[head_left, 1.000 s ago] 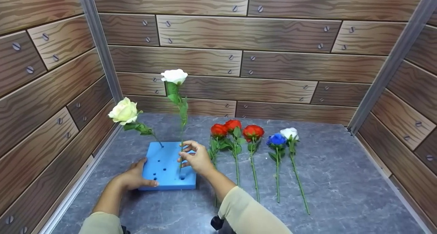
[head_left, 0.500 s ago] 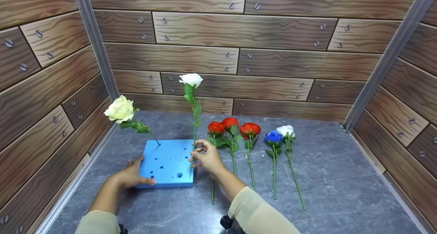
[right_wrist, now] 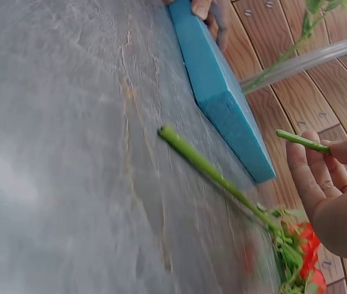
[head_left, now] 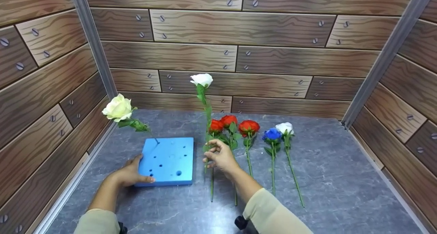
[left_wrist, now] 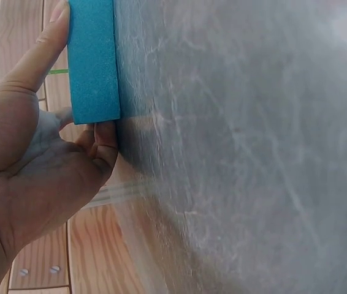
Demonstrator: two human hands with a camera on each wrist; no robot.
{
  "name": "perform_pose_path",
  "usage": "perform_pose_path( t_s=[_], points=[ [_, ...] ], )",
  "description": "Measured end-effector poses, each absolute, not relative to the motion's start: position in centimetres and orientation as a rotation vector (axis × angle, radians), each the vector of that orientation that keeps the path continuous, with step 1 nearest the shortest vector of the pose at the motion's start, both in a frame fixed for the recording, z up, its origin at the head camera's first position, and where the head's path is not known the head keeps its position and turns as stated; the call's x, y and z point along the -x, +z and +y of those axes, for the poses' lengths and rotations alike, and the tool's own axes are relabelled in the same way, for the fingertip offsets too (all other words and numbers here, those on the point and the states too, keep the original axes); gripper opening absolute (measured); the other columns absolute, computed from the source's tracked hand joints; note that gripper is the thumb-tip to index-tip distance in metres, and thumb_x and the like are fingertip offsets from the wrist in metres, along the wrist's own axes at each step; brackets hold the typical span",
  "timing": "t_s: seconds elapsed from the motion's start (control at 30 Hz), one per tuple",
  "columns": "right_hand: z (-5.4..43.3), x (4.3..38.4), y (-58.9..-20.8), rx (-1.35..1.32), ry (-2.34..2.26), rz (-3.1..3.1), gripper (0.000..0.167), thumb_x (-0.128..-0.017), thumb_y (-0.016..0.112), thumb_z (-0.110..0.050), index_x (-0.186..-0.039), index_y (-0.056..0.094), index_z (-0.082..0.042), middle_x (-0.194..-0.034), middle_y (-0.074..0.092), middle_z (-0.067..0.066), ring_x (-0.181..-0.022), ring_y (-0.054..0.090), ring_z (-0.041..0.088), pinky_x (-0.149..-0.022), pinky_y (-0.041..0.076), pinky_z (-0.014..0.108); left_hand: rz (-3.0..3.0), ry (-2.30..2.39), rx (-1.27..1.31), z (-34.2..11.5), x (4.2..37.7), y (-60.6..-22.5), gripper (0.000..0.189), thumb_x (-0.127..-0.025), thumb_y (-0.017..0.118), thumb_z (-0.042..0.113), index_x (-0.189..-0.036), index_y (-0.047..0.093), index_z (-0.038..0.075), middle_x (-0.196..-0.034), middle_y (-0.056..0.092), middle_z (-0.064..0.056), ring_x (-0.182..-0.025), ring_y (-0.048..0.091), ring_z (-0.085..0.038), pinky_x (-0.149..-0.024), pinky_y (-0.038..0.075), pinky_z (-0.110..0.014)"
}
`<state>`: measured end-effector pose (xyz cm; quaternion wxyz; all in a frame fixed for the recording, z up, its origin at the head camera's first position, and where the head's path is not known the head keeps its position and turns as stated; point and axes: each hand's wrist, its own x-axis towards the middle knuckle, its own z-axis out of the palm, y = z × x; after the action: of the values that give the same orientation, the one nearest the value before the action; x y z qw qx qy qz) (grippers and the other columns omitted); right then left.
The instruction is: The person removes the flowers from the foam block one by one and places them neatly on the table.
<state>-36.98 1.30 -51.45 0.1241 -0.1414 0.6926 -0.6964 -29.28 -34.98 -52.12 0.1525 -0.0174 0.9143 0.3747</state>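
My left hand grips the near left corner of a blue foam block, thumb over the top and fingers at its side. Several holes pierce the block's top. A pale yellow rose leans left out of the far left hole. Just right of the block, my right hand pinches the stem of a white rose, held nearly upright. In the right wrist view, the cut end of this stem sticks out past the fingers, clear of the block. The left wrist view shows the block between thumb and fingers.
Right of the block lie a red rose, a second red rose and a third red rose. Farther right are a blue rose and another white rose. Wood-patterned walls enclose the grey tabletop.
My right hand has carried the white rose rightward, from over the block's near right hole to beside the block. My left hand keeps its hold; the head view has shifted slightly.
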Motion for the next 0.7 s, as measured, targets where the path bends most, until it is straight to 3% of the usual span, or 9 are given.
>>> perform_pose_path(
  t_s=[0.17,0.7],
  points=[
    [3.2,36.6,-51.5,0.360,-2.020,2.045,0.038,-0.103,0.070,0.001,-0.138,0.058,0.000,-0.099,0.061,0.004,-0.083,0.080,0.019,-0.067,0.068,0.037,2.628,1.070,0.038,-35.0,29.4,-52.1,0.136,-0.087,0.091,0.048,-0.170,-0.003,-0.006,-0.168,-0.001,-0.051,-0.157,0.001,-0.072,-0.127,0.015,-0.082],
    [8.2,35.9,-51.7,0.241,-1.990,2.104,0.033,-0.103,0.068,0.002,-0.135,0.060,-0.002,-0.097,0.068,0.006,-0.079,0.078,0.018,-0.063,0.066,0.034,2.629,1.067,0.041,-35.0,29.4,-52.2,0.136,-0.088,0.090,0.048,-0.169,-0.002,-0.007,-0.168,0.000,-0.051,-0.156,0.003,-0.073,-0.127,0.016,-0.081]
  ],
)
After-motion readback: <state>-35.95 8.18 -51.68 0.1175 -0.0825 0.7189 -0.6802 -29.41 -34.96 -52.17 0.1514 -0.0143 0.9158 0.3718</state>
